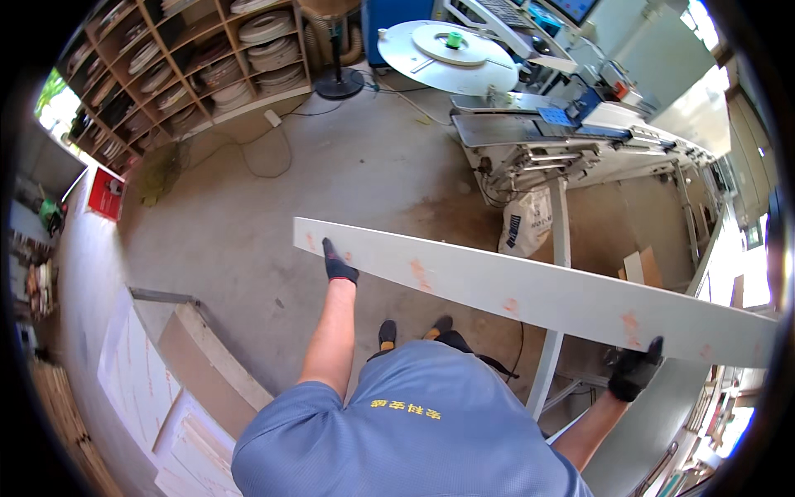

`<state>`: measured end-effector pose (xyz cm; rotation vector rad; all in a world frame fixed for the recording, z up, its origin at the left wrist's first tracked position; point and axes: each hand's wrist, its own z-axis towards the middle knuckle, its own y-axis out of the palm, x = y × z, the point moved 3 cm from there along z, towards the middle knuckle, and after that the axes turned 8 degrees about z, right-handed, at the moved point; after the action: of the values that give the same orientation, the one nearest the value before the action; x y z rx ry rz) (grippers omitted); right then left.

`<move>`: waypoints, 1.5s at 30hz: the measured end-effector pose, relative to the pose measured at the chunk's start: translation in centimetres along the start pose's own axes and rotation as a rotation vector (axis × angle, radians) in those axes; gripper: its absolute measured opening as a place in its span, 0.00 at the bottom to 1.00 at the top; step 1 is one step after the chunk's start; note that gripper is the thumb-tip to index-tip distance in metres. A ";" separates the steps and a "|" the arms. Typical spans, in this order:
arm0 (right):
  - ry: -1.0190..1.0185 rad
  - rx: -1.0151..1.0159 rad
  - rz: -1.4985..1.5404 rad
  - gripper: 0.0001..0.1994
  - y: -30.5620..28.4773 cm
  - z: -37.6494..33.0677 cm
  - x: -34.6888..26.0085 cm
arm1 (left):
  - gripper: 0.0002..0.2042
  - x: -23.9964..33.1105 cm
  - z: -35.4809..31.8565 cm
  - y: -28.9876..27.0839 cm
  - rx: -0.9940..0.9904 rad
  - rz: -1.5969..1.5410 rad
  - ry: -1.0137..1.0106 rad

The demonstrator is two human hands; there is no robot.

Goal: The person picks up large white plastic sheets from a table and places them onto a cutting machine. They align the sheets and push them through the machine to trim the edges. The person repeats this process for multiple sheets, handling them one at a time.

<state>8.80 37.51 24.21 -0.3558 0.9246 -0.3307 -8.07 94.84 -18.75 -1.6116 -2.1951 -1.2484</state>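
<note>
A long, narrow pale-grey board (538, 290) with reddish smudges on its face spans the view from the middle to the right rim. My left hand (338, 263), in a dark glove, grips its near edge close to the left end. At the right, my right hand (636, 373), also gloved, holds the same edge with a finger up on the face. The parts of both hands under the board are hidden. Below the board's right half runs a light metal frame (546, 369).
A long machine (596, 145) with a round white reel disc (447, 54) stands ahead to the right. Beneath it sits a white sack (527, 222). Shelves of coiled strips (182, 66) line the far left. Panels (141, 373) are stacked at the near left. Cables (248, 166) cross the floor.
</note>
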 end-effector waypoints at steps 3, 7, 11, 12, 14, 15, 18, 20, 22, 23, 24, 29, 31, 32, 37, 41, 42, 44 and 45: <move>0.344 0.193 0.648 0.16 -1.5 4.5 11.7 | 0.33 4.0 2.5 -0.5 -0.177 -0.093 0.079; -0.068 -0.117 -0.077 0.19 -0.2 11.6 18.6 | 0.31 7.6 4.6 -1.0 -0.236 -0.135 0.072; 0.133 0.009 0.249 0.18 5.1 15.1 23.0 | 0.32 11.7 3.8 0.5 -0.069 -0.124 0.241; 0.401 0.112 0.788 0.18 7.9 15.6 23.5 | 0.34 13.2 3.0 1.1 -0.048 -0.061 0.308; 0.931 0.320 1.346 0.21 14.8 17.6 21.8 | 0.34 16.9 3.2 0.1 0.021 -0.067 0.371; 0.857 0.316 1.420 0.24 18.0 17.9 20.2 | 0.33 17.9 2.9 0.8 0.067 -0.059 0.365; 1.279 0.088 1.146 0.13 27.4 16.4 22.8 | 0.31 21.8 0.6 0.3 -0.897 0.194 -0.003; 1.240 -0.077 1.247 0.13 33.0 14.0 25.3 | 0.30 21.7 -0.1 4.1 -0.090 0.043 0.259; 1.263 -0.189 1.205 0.14 38.2 14.1 24.9 | 0.29 23.4 -0.8 3.9 0.237 -0.062 0.411; 1.277 -0.245 1.207 0.15 40.4 14.3 24.6 | 0.30 24.8 -0.3 2.6 0.249 -0.082 0.435; 1.305 -0.303 1.247 0.16 42.3 14.3 24.3 | 0.30 25.5 -0.1 2.0 0.262 -0.110 0.458; 1.347 -0.362 1.032 0.14 49.5 15.0 22.6 | 0.30 28.0 2.5 -0.5 0.330 -0.114 0.437; 1.214 -0.354 0.888 0.14 51.7 16.0 22.2 | 0.31 27.4 4.1 0.3 0.323 -0.135 0.458; 0.963 -0.280 0.701 0.17 52.6 16.3 21.9 | 0.31 27.3 5.0 0.8 0.319 -0.146 0.468; 0.763 -0.374 0.281 0.40 55.8 16.6 17.0 | 0.31 25.4 9.3 0.8 0.331 -0.140 0.380; 0.742 -0.369 0.149 0.48 58.9 16.0 16.7 | 0.29 24.1 12.1 2.5 0.235 -0.084 0.240; 0.688 -0.324 0.127 0.49 59.6 15.9 17.2 | 0.29 24.0 12.8 3.5 0.227 -0.083 0.234; 0.644 -0.293 0.064 0.50 60.3 15.8 17.9 | 0.28 23.5 13.0 5.2 0.223 -0.077 0.222; 0.644 -0.319 0.037 0.50 60.6 16.3 18.0 | 0.28 23.7 14.1 4.0 0.222 -0.047 0.245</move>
<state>39.71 86.48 -5.89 -0.5378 1.6233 -0.2659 -9.76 122.00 -12.62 -1.2600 -2.1405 -1.1015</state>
